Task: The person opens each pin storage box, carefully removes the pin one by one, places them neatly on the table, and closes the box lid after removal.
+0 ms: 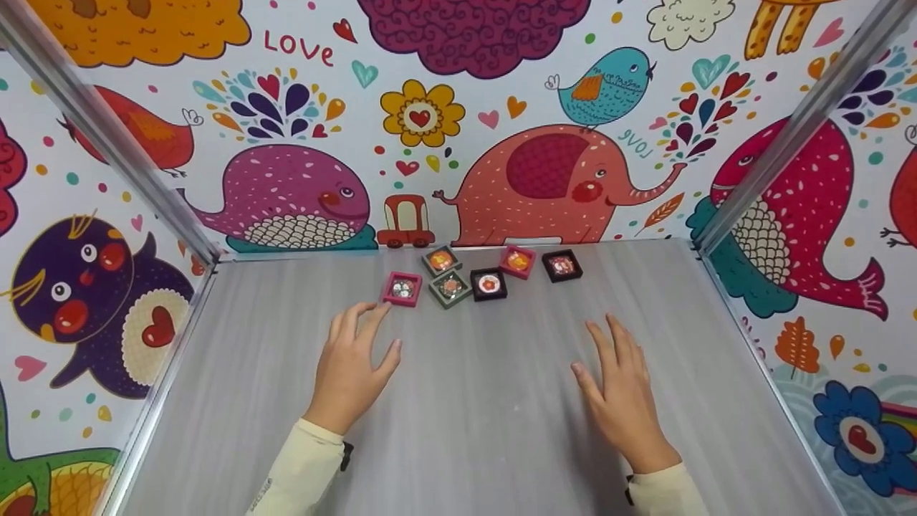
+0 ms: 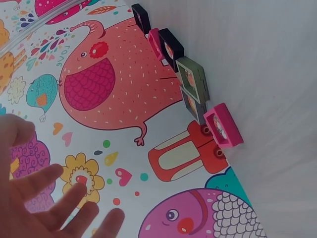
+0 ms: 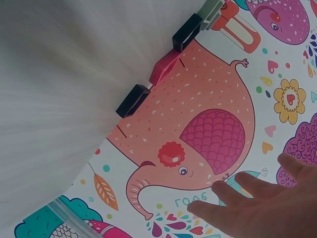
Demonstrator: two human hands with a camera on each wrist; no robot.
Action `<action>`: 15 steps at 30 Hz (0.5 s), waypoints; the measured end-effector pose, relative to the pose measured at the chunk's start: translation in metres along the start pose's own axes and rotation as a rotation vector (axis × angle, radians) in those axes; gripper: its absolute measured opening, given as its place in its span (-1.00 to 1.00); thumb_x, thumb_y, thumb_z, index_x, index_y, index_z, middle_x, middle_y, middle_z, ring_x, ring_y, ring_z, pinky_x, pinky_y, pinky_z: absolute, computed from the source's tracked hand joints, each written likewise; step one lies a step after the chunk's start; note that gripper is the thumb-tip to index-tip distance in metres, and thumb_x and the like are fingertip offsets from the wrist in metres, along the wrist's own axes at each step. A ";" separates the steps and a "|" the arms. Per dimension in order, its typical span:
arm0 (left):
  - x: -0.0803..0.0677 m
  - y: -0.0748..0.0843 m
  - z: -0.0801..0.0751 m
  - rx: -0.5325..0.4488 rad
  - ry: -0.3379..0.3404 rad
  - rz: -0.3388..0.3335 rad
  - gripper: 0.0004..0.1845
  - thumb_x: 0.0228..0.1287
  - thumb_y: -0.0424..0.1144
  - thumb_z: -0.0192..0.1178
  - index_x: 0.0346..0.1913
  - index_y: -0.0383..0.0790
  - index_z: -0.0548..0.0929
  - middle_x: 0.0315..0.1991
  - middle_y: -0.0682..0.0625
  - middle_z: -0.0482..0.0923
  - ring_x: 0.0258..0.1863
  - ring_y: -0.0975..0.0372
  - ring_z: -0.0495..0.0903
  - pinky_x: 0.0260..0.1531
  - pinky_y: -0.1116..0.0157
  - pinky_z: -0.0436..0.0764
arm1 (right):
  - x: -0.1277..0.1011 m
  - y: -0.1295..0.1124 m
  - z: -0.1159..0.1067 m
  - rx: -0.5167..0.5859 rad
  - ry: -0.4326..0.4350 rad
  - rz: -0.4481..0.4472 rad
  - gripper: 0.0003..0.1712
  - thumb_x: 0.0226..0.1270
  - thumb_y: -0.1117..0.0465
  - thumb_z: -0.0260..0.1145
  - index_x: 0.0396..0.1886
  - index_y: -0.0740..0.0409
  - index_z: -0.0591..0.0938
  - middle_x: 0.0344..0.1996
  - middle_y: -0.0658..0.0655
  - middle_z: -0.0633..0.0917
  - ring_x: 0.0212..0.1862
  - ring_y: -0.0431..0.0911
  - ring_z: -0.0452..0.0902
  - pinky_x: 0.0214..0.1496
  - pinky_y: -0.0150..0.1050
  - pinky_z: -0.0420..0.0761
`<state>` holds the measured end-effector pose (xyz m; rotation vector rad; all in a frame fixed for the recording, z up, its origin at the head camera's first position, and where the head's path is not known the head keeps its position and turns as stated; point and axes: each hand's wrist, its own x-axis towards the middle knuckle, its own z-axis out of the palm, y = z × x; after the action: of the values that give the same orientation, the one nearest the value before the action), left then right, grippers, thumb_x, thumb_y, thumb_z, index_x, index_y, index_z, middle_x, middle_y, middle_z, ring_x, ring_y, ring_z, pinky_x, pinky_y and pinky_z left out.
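Several small square framed boxes with round decorated centres lie at the far side of the grey table. A pink box (image 1: 402, 289) is leftmost, beside a grey-green box (image 1: 450, 288) and a darker grey box (image 1: 440, 261). To their right are a black box (image 1: 489, 284), another pink box (image 1: 517, 261) and a second black box (image 1: 562, 266). My left hand (image 1: 351, 373) hovers just in front of the leftmost pink box, fingers spread and holding nothing. Over the right part of the table, my right hand (image 1: 620, 394) is likewise empty, its fingers extended toward the boxes.
A grey tabletop (image 1: 487, 430) lies under both hands. Printed cartoon panels (image 1: 423, 172) rise behind it and at both sides. Metal corner posts (image 1: 795, 129) and edge strips (image 1: 161, 387) frame the space.
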<state>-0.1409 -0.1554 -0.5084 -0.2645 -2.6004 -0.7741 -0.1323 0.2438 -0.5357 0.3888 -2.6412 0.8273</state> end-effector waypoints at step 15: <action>0.034 -0.022 0.007 -0.196 -0.265 -0.111 -0.31 0.44 -0.12 0.49 0.55 -0.15 0.53 0.53 -0.11 0.38 0.50 -0.06 0.26 0.42 -0.15 0.48 | -0.004 -0.003 -0.002 0.039 -0.030 0.000 -0.17 0.57 0.17 0.43 0.69 0.17 0.30 0.64 0.37 0.24 0.58 0.35 0.18 0.46 0.52 0.25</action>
<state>-0.1796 -0.1677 -0.5091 -0.2994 -2.8069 -1.1036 -0.1268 0.2436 -0.5346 0.4150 -2.6560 0.8802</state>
